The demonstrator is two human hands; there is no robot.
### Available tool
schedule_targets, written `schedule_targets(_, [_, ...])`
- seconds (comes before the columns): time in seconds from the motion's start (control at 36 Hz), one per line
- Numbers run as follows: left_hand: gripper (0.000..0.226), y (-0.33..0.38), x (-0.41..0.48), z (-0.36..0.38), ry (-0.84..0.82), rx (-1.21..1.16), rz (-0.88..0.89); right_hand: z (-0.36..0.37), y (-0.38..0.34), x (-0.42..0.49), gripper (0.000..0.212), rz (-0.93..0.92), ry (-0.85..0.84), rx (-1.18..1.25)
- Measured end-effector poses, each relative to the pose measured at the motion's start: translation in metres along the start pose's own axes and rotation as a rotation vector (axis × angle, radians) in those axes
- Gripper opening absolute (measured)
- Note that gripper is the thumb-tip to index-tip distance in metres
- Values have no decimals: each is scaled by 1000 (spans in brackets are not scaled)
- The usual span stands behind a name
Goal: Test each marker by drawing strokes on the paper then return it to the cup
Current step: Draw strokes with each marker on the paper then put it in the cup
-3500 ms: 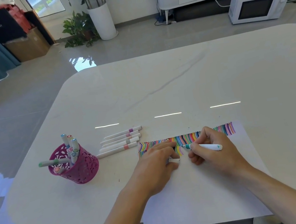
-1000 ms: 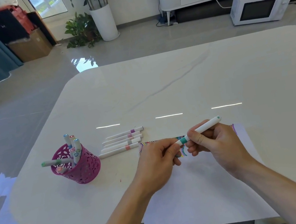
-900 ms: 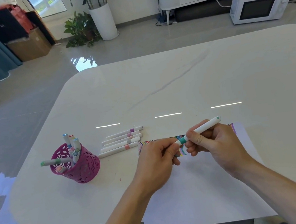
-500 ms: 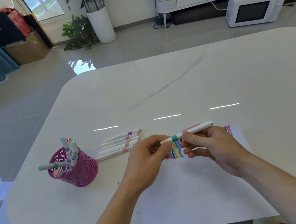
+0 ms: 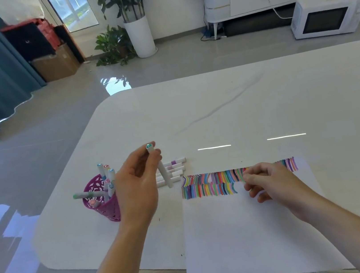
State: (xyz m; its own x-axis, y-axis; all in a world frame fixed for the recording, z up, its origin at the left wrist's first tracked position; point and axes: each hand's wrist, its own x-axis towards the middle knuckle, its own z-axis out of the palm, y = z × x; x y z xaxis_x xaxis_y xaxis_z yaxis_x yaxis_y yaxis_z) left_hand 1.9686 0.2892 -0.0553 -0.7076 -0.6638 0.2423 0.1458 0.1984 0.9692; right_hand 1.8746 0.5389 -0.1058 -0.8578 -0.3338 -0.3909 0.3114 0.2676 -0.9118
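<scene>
My left hand pinches a capped white marker with a teal end, held nearly upright above the table just right of the pink lattice cup. The cup holds several markers, one lying across its rim. My right hand hovers over the white paper with loosely curled fingers and holds nothing. Two rows of coloured strokes run along the paper's top edge.
Several white markers lie side by side on the white table between the cup and the paper, partly behind my left hand. The paper overhangs the table's near edge. A microwave and potted plants stand on the floor beyond.
The cap went onto the teal marker. My right hand let go of it, and my left hand carried it left toward the cup. The stroke rows are uncovered now.
</scene>
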Motion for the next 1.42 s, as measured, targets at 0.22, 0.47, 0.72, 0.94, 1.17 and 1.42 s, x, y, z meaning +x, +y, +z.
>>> schedule_targets(0.22, [21, 10, 11, -35, 247, 449, 497, 1, 3, 3, 6, -4, -6, -48])
schedule_targets(0.47, [24, 11, 16, -56, 303, 548, 493, 1, 3, 3, 5, -3, -24, -76])
schedule_targets(0.72, [27, 3, 17, -70, 266, 597, 341, 1, 6, 5, 6, -22, -25, -72])
schedule_targets(0.94, [29, 1, 17, -72, 226, 662, 215, 3, 7, 5, 15, -41, -19, -71])
schedule_targets(1.17, [21, -2, 14, -72, 172, 842, 202, 3, 7, 6, 12, -36, -17, -83])
schedule_targets(1.42, [15, -10, 15, -73, 156, 979, 263, 2, 6, 6, 12, -31, -20, -81])
